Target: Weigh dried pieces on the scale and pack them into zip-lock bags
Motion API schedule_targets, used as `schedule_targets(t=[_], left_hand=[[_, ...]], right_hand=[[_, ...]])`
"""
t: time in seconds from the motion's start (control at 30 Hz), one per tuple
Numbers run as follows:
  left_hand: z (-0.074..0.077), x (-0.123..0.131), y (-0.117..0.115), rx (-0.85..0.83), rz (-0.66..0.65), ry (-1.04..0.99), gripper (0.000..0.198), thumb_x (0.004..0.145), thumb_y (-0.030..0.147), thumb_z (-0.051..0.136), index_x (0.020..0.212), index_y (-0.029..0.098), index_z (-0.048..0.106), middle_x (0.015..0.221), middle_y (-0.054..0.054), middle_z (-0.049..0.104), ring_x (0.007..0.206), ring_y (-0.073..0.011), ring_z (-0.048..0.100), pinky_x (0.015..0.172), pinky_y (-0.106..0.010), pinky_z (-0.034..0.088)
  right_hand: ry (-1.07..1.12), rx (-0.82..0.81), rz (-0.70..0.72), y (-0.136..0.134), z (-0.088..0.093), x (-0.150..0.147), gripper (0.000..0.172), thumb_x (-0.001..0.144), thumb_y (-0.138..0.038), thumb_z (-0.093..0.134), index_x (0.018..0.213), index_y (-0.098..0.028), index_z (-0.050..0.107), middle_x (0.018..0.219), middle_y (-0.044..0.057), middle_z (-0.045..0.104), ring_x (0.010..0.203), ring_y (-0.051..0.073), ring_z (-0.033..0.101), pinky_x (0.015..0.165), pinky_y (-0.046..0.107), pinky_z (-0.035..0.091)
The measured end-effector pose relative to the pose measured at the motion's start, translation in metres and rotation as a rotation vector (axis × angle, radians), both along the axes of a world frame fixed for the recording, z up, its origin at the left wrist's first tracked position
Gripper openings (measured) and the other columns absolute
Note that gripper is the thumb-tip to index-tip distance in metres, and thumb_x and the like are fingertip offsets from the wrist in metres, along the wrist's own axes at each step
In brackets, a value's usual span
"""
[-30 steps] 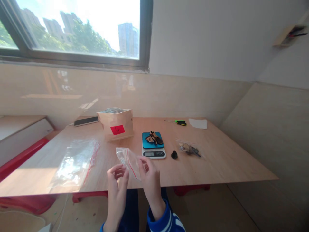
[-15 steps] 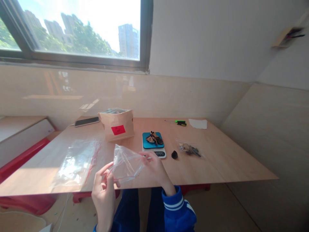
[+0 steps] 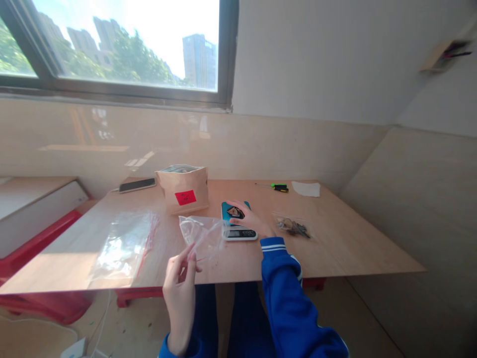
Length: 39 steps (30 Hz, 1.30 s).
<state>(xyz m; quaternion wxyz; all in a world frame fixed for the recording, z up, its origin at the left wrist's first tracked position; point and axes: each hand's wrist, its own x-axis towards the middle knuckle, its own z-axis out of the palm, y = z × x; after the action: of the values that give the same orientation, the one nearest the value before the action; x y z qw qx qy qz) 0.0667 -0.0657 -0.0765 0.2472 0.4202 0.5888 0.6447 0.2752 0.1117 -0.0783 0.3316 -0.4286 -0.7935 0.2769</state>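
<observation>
My left hand pinches the edge of a clear plastic bag above the table's front part. Over the blue-topped kitchen scale, my right hand reaches with fingers spread around the dark dried pieces on its plate; whether it grips any is hard to tell. Behind the bag stands an open brown paper pouch with a red label. To the right of the scale lies a clear bag of dried pieces.
Flat clear bags with red seals lie at the left. A phone rests at the back left. Screwdrivers and a white paper lie at the back right.
My right hand has let go of the bag and moved up onto the scale. The left hand has shifted right with the bag. My right arm now covers the spot of the loose dark piece.
</observation>
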Motion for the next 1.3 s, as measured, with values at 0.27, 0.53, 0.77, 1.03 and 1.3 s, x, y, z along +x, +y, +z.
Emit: schedule_targets(t=[0.27, 0.53, 0.77, 1.03, 1.3], left_hand=[[0.004, -0.006, 0.006, -0.068, 0.038, 0.045, 0.040, 0.080, 0.051, 0.059, 0.099, 0.019, 0.071, 0.064, 0.002, 0.053, 0.060, -0.0122, 0.050, 0.061, -0.024, 0.041], [0.002, 0.000, 0.023, 0.062, 0.169, 0.246, 0.024, 0.085, 0.041, 0.056, 0.074, 0.021, 0.057, 0.079, -0.001, 0.053, 0.074, -0.0165, 0.053, 0.072, -0.028, 0.042], [0.004, 0.006, 0.037, 0.057, 0.081, 0.130, 0.026, 0.091, 0.042, 0.043, 0.084, 0.021, 0.057, 0.112, -0.009, 0.064, 0.102, -0.0214, 0.058, 0.089, -0.034, 0.042], [0.002, 0.007, 0.056, -0.075, 0.113, 0.067, 0.033, 0.088, 0.049, 0.043, 0.091, 0.019, 0.056, 0.098, -0.010, 0.070, 0.079, -0.0220, 0.066, 0.068, -0.032, 0.047], [0.001, 0.009, 0.067, -0.184, 0.089, 0.190, 0.035, 0.090, 0.051, 0.038, 0.095, 0.020, 0.053, 0.082, -0.008, 0.069, 0.077, -0.0262, 0.067, 0.063, -0.033, 0.045]], right_hand=[[-0.204, 0.147, -0.307, 0.022, -0.014, -0.020, 0.079, 0.074, -0.050, 0.070, 0.143, -0.027, 0.039, 0.149, 0.015, 0.034, 0.141, 0.037, 0.019, 0.110, 0.057, 0.022], [-0.267, 0.223, -0.308, 0.035, -0.036, -0.033, 0.033, 0.086, -0.024, 0.057, 0.119, -0.018, 0.062, 0.129, 0.017, 0.050, 0.117, 0.031, 0.045, 0.098, 0.045, 0.035], [-0.050, 0.220, -0.286, 0.042, -0.038, -0.031, 0.014, 0.087, -0.027, 0.056, 0.090, -0.018, 0.067, 0.106, 0.010, 0.059, 0.103, 0.024, 0.053, 0.096, 0.039, 0.038], [0.479, 0.174, -0.417, 0.052, -0.028, -0.034, 0.020, 0.082, -0.038, 0.056, 0.080, -0.019, 0.063, 0.092, 0.006, 0.063, 0.088, 0.018, 0.059, 0.084, 0.031, 0.047], [1.048, -0.039, -0.577, 0.059, 0.006, -0.054, 0.049, 0.084, -0.061, 0.040, 0.089, -0.018, 0.061, 0.089, 0.008, 0.070, 0.086, 0.019, 0.065, 0.076, 0.033, 0.053]])
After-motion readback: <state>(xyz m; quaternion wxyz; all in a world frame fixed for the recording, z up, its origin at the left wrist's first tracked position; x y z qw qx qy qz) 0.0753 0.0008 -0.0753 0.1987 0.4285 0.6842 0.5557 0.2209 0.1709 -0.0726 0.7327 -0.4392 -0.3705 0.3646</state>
